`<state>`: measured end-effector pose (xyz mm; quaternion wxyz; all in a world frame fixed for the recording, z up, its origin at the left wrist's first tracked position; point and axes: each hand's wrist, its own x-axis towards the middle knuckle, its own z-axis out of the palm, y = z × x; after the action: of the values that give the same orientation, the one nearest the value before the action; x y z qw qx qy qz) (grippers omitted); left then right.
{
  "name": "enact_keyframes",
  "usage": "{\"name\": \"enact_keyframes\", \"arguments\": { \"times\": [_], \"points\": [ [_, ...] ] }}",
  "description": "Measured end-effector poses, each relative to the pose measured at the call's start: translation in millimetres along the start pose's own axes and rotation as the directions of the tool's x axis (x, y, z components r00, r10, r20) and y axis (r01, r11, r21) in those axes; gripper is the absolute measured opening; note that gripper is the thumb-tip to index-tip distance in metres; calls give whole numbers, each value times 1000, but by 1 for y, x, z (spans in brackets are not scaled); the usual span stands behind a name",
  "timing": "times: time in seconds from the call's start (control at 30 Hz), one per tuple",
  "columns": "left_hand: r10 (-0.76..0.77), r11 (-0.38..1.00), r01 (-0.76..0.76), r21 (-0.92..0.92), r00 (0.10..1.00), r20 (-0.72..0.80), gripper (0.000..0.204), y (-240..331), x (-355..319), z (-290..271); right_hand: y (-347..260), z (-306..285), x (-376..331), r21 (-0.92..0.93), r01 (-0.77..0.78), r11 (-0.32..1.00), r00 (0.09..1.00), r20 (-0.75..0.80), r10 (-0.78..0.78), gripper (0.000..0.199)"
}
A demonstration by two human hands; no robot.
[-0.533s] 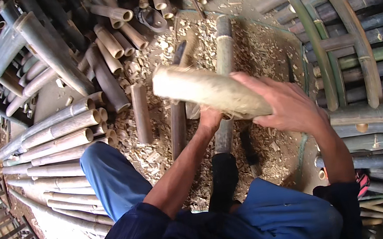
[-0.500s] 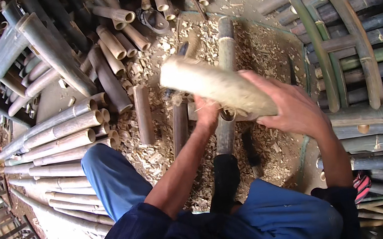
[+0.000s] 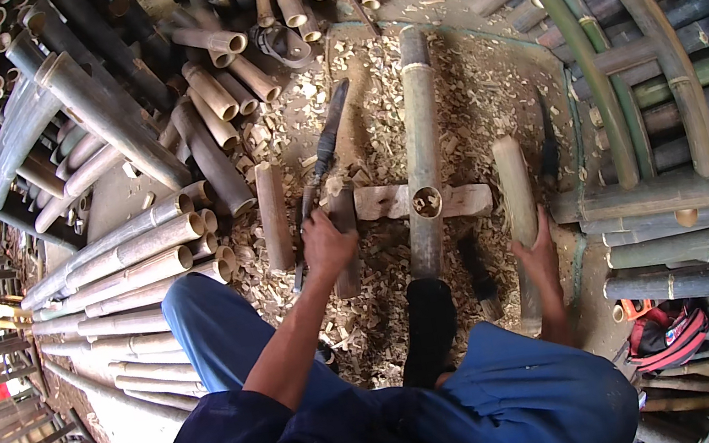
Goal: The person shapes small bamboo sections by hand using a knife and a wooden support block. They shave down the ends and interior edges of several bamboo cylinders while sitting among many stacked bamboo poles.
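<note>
Among the wood chips, my left hand has its fingers closed over a long dark tool with a thin blade-like end below. Beside that hand stands a short brown bamboo piece. To the right, my right hand wraps its thumb and fingers around the lower part of a pale, rough wooden club resting on the ground. Between my hands lies a bamboo pole with a round hole cut in it. It crosses a pale wooden block, and my dark-covered foot presses on its near end.
Cut bamboo lengths are stacked at the left, with more tubes at the far left. A bamboo frame lies on piled poles at the right, near a red and black bag. Dark tools lie on the chips.
The club has come down from above the pole to the ground at the right, with my right hand on it. My left hand has moved left onto the dark tool, uncovering the pole's hole.
</note>
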<state>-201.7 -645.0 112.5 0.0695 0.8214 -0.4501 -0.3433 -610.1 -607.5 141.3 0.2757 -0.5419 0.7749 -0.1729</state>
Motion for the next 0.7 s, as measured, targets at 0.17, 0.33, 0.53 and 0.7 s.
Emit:
{"name": "enact_keyframes", "arguments": {
  "times": [0.17,0.33,0.53,0.7],
  "points": [
    [67,993,-62,-101,996,51,79,-24,4,17,37,26,-28,-168,-82,982,996,-55,74,102],
    [320,291,290,-912,868,378,81,-24,13,-26,65,38,-33,-414,3,910,995,-87,-43,96],
    [536,-148,433,-889,790,296,77,13,17,-69,61,51,-23,-454,8,891,998,-53,-36,93],
    [613,-43,309,-950,759,219,76,43,4,-75,58,23,-12,-203,-72,977,990,101,94,88]
  ]
}}
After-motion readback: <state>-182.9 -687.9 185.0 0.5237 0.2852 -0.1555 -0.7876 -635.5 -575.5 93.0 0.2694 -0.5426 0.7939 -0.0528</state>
